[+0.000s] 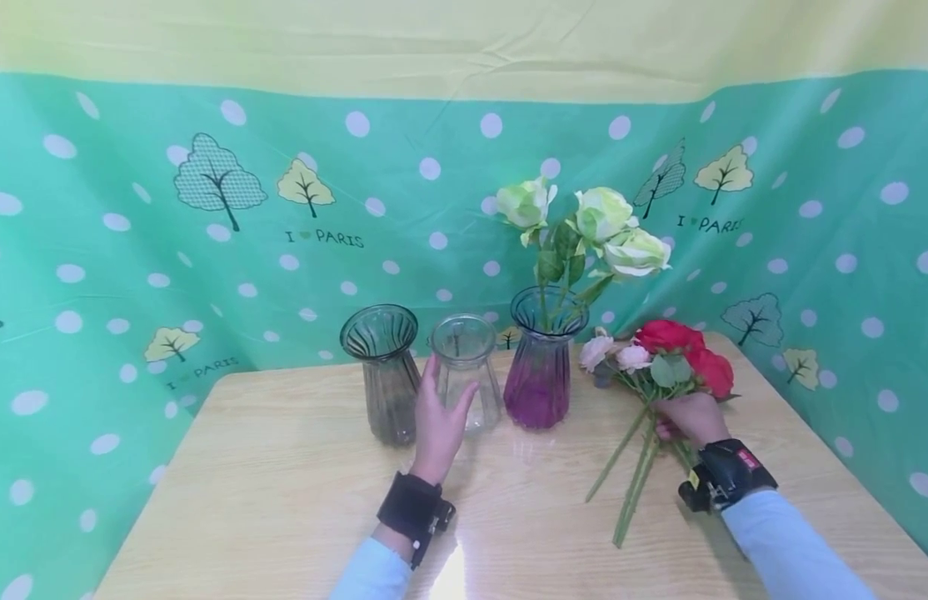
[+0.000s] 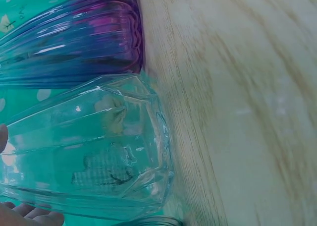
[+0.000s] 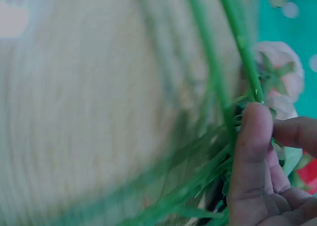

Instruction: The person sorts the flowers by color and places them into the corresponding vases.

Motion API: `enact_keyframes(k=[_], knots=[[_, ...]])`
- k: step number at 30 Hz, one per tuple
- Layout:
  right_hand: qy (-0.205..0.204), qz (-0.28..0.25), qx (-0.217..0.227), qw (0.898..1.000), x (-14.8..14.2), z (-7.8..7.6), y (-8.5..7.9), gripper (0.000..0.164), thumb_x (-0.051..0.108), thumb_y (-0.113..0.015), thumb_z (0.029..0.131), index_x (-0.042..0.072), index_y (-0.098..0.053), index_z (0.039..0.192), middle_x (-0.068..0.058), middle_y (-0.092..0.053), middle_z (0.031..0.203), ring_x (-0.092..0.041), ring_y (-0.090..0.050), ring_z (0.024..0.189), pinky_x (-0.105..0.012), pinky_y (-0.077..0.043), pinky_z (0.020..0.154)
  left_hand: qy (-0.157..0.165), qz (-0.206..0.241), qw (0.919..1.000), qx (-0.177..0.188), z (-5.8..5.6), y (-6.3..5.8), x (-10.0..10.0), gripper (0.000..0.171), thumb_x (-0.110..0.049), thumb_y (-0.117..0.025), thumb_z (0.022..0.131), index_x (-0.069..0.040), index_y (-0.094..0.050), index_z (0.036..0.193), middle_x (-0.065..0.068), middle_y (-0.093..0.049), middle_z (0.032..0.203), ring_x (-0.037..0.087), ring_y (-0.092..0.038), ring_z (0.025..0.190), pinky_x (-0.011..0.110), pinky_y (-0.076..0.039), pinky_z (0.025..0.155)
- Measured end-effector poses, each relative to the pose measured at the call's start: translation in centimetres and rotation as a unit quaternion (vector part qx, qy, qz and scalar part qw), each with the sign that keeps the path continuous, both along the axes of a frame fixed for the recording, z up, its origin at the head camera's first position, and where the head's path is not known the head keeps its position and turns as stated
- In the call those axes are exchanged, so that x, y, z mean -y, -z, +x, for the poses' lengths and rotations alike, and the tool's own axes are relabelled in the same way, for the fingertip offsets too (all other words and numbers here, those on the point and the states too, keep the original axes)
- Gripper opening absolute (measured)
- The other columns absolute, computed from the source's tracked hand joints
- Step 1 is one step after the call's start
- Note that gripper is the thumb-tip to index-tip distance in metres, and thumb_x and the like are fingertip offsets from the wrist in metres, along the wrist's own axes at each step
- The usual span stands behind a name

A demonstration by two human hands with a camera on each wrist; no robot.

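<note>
My left hand [image 1: 440,421] is beside a clear ribbed glass vase [image 1: 464,342], its thumb and fingers spread around the side. In the left wrist view, the vase's clear wall [image 2: 94,151] lies between the thumb and the fingers [image 2: 34,216]; firm contact is hard to tell. On the right, my right hand [image 1: 692,417] pinches a green flower stem [image 3: 243,52] between thumb and index finger. Under and around that hand lie artificial flowers, with red blooms [image 1: 670,335] and pale pink blooms [image 1: 633,358]. Loose stems [image 1: 636,483] point toward the front of the table.
A grey glass vase [image 1: 389,383] stands left of the clear one. To its right is a purple-blue vase [image 1: 539,375] holding white-green roses [image 1: 602,215]. All stand on a wooden table [image 1: 284,483] before a green dotted curtain [image 1: 404,208].
</note>
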State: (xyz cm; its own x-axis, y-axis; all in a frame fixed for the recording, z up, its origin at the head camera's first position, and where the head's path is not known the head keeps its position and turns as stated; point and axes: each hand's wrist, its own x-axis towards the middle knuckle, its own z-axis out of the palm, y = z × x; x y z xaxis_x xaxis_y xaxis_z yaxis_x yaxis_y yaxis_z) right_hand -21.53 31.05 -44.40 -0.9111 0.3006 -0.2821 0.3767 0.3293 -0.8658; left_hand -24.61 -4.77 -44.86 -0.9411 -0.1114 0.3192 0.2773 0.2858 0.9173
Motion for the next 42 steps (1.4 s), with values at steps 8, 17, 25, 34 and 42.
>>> enact_keyframes(k=[8, 17, 25, 34, 42], knots=[[-0.015, -0.121, -0.003, 0.992, -0.5, 0.3, -0.8, 0.046, 0.017, -0.052, 0.094, -0.016, -0.042, 0.125, 0.003, -0.065, 0.072, -0.006, -0.065, 0.063, -0.021, -0.058, 0.065, 0.004, -0.001, 0.9999, -0.013, 0.1, -0.1, 0.1, 0.081, -0.032, -0.069, 0.083, -0.014, -0.023, 0.148, 0.012, -0.029, 0.152, 0.026, -0.030, 0.140, 0.048, -0.026, 0.115], [-0.038, -0.116, -0.040, 0.992, -0.3, 0.6, -1.3, 0.059, 0.021, -0.051, 0.096, -0.017, -0.029, 0.137, 0.005, -0.065, 0.079, -0.005, -0.064, 0.072, -0.019, -0.058, 0.070, 0.007, -0.001, 0.9997, -0.021, -0.1, -0.2, 0.3, 0.081, -0.030, -0.069, 0.083, -0.015, -0.022, 0.148, 0.010, -0.030, 0.152, 0.026, -0.031, 0.139, 0.048, -0.027, 0.114], [-0.036, -0.161, -0.060, 0.985, 0.4, 1.3, -2.0, 0.052, 0.019, -0.054, 0.094, -0.013, -0.038, 0.133, 0.006, -0.066, 0.081, -0.005, -0.065, 0.076, -0.019, -0.058, 0.074, 0.006, -0.003, 0.9999, -0.011, 0.0, -0.3, 0.3, 0.083, -0.033, -0.069, 0.082, -0.015, -0.022, 0.148, 0.011, -0.031, 0.151, 0.027, -0.032, 0.139, 0.049, -0.028, 0.114], [-0.055, -0.365, -0.200, 0.908, 2.8, 3.1, -4.6, 0.016, 0.007, -0.054, 0.094, 0.013, -0.069, 0.090, -0.001, -0.071, 0.079, -0.011, -0.070, 0.076, -0.022, -0.058, 0.075, -0.002, -0.026, 0.9996, -0.011, 0.1, -0.3, 0.2, 0.080, -0.035, -0.068, 0.083, -0.005, -0.029, 0.145, 0.018, -0.034, 0.148, 0.032, -0.035, 0.136, 0.050, -0.029, 0.113], [-0.034, -0.433, -0.325, 0.840, 5.6, 3.9, -7.7, 0.014, -0.005, -0.052, 0.091, 0.002, -0.063, 0.094, -0.009, -0.071, 0.078, -0.017, -0.071, 0.073, -0.025, -0.059, 0.071, -0.005, -0.031, 0.9995, -0.003, 0.0, -0.2, 0.1, 0.079, -0.036, -0.068, 0.083, -0.006, -0.029, 0.145, 0.017, -0.034, 0.148, 0.032, -0.036, 0.136, 0.050, -0.030, 0.113]])
